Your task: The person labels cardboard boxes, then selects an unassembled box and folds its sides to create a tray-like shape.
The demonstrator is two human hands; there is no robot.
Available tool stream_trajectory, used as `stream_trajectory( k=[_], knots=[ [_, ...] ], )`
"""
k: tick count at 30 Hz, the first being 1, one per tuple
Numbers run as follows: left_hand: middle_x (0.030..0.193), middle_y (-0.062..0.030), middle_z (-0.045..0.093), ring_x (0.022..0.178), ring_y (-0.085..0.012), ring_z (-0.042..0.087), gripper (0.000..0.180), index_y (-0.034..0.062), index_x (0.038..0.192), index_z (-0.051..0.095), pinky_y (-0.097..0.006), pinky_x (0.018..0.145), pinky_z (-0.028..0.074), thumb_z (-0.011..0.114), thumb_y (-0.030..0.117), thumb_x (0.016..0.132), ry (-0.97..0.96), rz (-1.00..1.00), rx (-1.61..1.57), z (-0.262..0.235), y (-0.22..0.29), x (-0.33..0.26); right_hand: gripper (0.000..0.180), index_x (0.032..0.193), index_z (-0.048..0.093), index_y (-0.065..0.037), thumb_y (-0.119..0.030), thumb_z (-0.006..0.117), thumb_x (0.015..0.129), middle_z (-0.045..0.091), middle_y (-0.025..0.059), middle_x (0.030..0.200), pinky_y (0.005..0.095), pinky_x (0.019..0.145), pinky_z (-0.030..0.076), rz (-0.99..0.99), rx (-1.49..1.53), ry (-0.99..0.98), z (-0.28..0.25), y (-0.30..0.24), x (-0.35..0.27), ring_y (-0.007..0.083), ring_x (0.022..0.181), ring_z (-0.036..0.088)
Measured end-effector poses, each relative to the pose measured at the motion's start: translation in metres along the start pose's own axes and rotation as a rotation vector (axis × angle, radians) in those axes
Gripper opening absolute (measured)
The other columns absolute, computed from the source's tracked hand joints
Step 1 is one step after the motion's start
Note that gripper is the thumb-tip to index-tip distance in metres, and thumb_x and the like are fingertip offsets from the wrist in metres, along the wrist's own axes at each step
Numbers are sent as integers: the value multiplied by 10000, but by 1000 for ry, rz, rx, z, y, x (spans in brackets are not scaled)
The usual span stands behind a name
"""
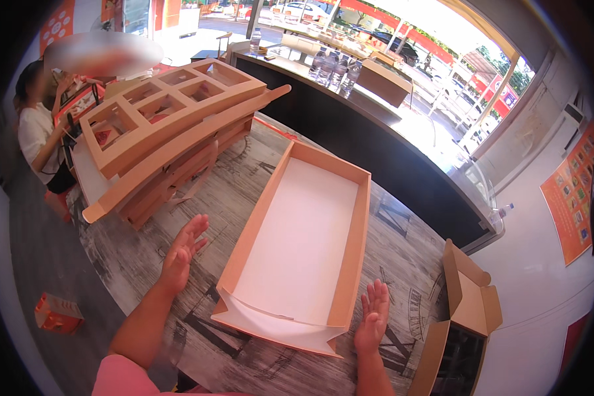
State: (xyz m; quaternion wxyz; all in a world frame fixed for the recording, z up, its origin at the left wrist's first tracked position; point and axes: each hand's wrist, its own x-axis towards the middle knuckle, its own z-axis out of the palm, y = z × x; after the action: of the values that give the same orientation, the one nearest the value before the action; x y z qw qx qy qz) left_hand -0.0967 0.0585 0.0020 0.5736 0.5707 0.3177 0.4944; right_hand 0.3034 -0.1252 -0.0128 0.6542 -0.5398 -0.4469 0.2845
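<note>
In front of me lies a long shallow cardboard box [296, 224], brown on its sides and white inside. Its near end wall [277, 320] leans outward, with the white inner face and folded corners showing. My left hand [185, 254] hovers left of the box, fingers stretched and apart from it, holding nothing. Close to the near right corner is my right hand [373, 315], its fingers extended upward and nothing in it. Farther left stands a stack of brown cardboard pieces, topped by a divider tray [171, 105] with several square openings.
The table [237, 178] has a grey wood-look top. An open brown carton [465, 290] stands at the right. Water bottles [333, 69] stand on the dark counter [350, 132] beyond. A person [36, 132] sits at the far left, and an orange-red box [58, 313] is on the floor.
</note>
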Motion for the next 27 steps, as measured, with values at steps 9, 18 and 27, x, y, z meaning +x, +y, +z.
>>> stream_trajectory(
  k=[9,18,27],
  knots=[
    [1654,-124,317,1524,-267,292,1179,71,1612,281,-456,1215,244,528,895,806,-9,9,7,6,2,2,1058,1620,180,-7,-688,603,929,270,186,1667,468,1222,271,1,7,9,-3,0,-3,336,1522,307],
    [1659,-119,296,1531,-282,275,1124,82,1626,239,-476,1228,224,514,853,856,-62,9,-22,-2,-2,2,1062,1611,202,-9,-703,606,915,319,169,1631,472,1223,258,27,-9,70,2,3,-6,319,1489,344],
    [1655,-144,283,1551,-291,238,1081,72,1629,219,-482,1240,219,468,829,898,-70,27,-52,-13,-4,-1,841,1587,165,69,-537,437,1071,310,252,1622,508,1229,287,-48,-37,2,4,8,-6,380,1482,354]
  ],
)
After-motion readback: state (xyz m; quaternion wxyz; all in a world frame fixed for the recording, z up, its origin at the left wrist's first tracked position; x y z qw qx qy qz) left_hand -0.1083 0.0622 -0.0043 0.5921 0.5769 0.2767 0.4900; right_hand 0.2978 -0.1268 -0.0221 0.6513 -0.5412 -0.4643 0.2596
